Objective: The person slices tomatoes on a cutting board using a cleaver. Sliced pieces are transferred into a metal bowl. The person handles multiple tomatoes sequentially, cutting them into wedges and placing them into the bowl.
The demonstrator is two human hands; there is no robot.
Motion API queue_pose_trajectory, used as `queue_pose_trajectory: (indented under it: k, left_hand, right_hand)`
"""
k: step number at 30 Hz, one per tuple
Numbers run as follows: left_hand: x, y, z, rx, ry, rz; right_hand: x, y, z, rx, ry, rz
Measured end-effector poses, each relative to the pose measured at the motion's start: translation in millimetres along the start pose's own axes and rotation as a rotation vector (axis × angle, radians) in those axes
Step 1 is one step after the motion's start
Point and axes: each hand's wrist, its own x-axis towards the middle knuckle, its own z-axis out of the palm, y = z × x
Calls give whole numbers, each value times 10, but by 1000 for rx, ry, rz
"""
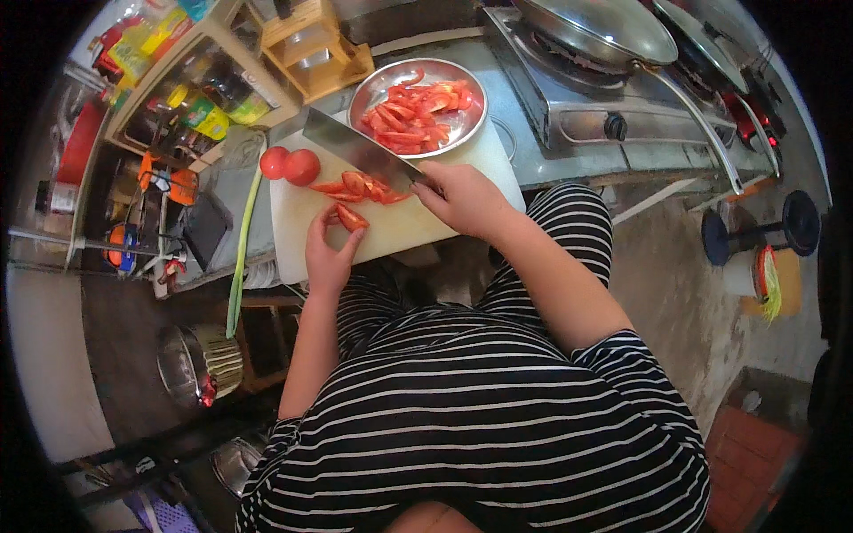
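My right hand grips a wide-bladed kitchen cleaver by its handle, which my fingers hide. The blade slants up to the left over the white cutting board. Between the thumb and fingertips of my left hand is a tomato wedge. Cut tomato wedges lie on the board just below the blade. Two whole-looking tomatoes rest side by side at the board's left. Behind the cleaver, a round metal plate holds a heap of tomato slices.
A green onion stalk lies along the board's left, hanging past the counter edge. At the right stands a gas stove with a lidded pan, its long handle jutting forward. Bottles fill a shelf at left, beside a wooden rack.
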Motion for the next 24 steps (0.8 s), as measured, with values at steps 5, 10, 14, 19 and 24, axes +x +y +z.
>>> queue_pose_trajectory:
  k: [5, 10, 14, 19, 24]
  left_hand:
    - [-83, 117, -32, 19, 65, 66]
    - [-157, -25, 7, 45, 126, 92]
    - [-186, 50, 30, 27, 158, 87]
    - [-195, 109, -4, 58, 220, 163]
    - [-209, 25, 21, 82, 223, 205]
  right_hand:
    - [-64, -37, 108, -61, -46, 48]
    - [-145, -186, 117, -32, -104, 58]
    - [-230, -317, 136, -39, -148, 50]
    - [-247, -423, 183, -150, -201, 56]
    - [-213, -494, 263, -213, -257, 58]
